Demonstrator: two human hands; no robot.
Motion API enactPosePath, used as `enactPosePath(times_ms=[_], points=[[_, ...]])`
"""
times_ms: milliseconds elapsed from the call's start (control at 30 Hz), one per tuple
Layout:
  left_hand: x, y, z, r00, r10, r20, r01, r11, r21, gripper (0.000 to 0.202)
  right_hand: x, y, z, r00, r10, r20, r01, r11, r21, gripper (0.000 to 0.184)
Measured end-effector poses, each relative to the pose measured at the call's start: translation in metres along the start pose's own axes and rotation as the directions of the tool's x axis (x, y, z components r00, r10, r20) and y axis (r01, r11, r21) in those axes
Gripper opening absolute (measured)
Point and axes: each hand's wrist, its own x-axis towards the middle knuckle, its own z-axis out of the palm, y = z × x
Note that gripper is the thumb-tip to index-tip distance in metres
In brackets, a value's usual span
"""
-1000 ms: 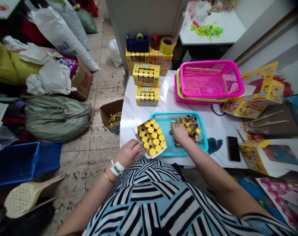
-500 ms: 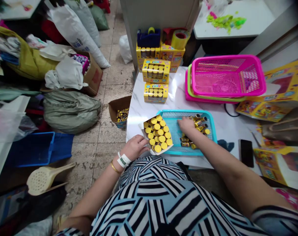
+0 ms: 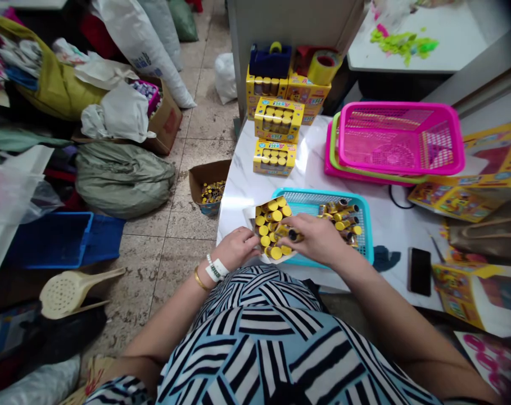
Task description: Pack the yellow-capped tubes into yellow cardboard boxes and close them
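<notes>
Small yellow-capped tubs stand packed in an open carton, which rests partly on the left end of a turquoise basket. My left hand is closed at the carton's left edge, fingers bent against its side. Over the carton's right part, my right hand pinches a small tub, tilted, its dark end towards my fingers. More tubs lie loose in the right half of the basket. My right hand and wrist hide part of the basket and some tubs.
Two yellow window boxes of tubs stand behind the carton. Pink and green baskets are stacked at the back right. A phone lies on the table's right. On the floor at left stands a cardboard box of tubs.
My right hand has moved left from the turquoise basket to above the carton, bringing a small tub. My left hand stays at the carton's edge. The view has shifted slightly.
</notes>
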Motion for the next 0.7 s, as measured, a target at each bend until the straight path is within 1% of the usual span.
enactPosePath(times_ms=[33, 100, 133, 167, 200, 267, 300, 333, 433, 533, 567, 633, 700], points=[[0.001, 0.000, -0.001, 1.000, 0.006, 0.002, -0.006, 1.000, 0.002, 0.024, 0.004, -0.012, 0.004, 0.996, -0.019, 0.085, 0.027, 0.996, -0.089, 0.031], [0.002, 0.000, -0.002, 1.000, 0.018, 0.007, -0.018, 1.000, 0.016, 0.023, 0.013, -0.026, 0.013, 0.967, -0.032, 0.255, 0.086, 0.975, -0.206, 0.026], [0.002, 0.000, -0.002, 1.000, 0.021, 0.011, -0.021, 0.999, 0.024, 0.024, 0.017, -0.028, 0.016, 0.949, -0.040, 0.313, 0.113, 0.969, -0.219, 0.028], [0.003, 0.000, -0.002, 1.000, 0.020, 0.013, -0.021, 0.999, 0.030, 0.024, 0.021, -0.029, 0.019, 0.939, -0.042, 0.342, 0.119, 0.970, -0.210, 0.032], [0.003, 0.000, -0.002, 1.000, 0.018, 0.015, -0.018, 0.999, 0.030, 0.024, 0.023, -0.028, 0.019, 0.940, -0.031, 0.341, 0.100, 0.977, -0.189, 0.039], [0.002, -0.001, -0.001, 1.000, 0.010, 0.012, -0.010, 1.000, 0.017, 0.023, 0.026, -0.024, 0.017, 0.956, 0.030, 0.293, 0.010, 0.991, -0.134, 0.053], [0.001, -0.001, -0.001, 1.000, 0.005, 0.010, -0.006, 1.000, 0.009, 0.023, 0.026, -0.022, 0.015, 0.960, 0.062, 0.272, -0.035, 0.994, -0.105, 0.054], [0.001, -0.001, 0.000, 1.000, 0.003, 0.005, -0.003, 1.000, 0.004, 0.024, 0.026, -0.020, 0.012, 0.962, 0.081, 0.262, -0.063, 0.995, -0.076, 0.052], [-0.001, -0.001, 0.001, 1.000, -0.003, -0.002, 0.003, 1.000, 0.006, 0.025, 0.027, -0.017, 0.009, 0.957, 0.090, 0.275, -0.094, 0.996, 0.004, 0.036], [-0.002, -0.002, 0.001, 1.000, -0.004, 0.003, 0.004, 1.000, 0.014, 0.025, 0.030, -0.019, 0.011, 0.964, 0.143, 0.223, -0.163, 0.984, 0.072, 0.035], [-0.002, -0.002, 0.001, 1.000, -0.004, 0.005, 0.004, 1.000, 0.016, 0.026, 0.032, -0.020, 0.012, 0.969, 0.150, 0.196, -0.169, 0.982, 0.081, 0.035], [-0.002, -0.003, 0.002, 1.000, -0.001, 0.005, 0.001, 1.000, 0.021, 0.027, 0.034, -0.023, 0.012, 0.978, 0.118, 0.174, -0.130, 0.990, 0.059, 0.037], [-0.002, -0.004, 0.002, 1.000, 0.002, 0.006, -0.002, 1.000, 0.024, 0.028, 0.036, -0.027, 0.012, 0.976, 0.071, 0.208, -0.068, 0.997, -0.021, 0.040]])
